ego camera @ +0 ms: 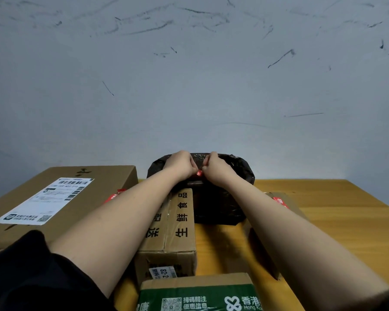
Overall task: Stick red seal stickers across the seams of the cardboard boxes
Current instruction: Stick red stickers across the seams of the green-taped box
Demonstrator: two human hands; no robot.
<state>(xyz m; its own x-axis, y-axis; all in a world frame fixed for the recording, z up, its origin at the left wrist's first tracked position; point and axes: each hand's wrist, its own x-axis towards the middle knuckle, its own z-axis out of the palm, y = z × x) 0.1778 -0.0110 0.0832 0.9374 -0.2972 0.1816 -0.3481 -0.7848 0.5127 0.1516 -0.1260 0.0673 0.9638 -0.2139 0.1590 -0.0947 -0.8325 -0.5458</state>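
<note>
Green-printed box (198,292) nearest, w/ brown box (169,232) behind. Both hands, left (180,163) & right (216,168), reach over black bag (218,205) at table (335,212) rear, fingers curled, pinching red sticker (199,173) between them. Labelled box (61,198) at left.

Scuffed grey-white wall (189,75) behind a yellow wooden table (337,212), dim even light

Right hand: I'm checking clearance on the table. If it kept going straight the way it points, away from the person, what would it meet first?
Probably the black plastic bag under the right hand, which pinches a red sticker; past it, the wall. Depth is unclear.
</note>
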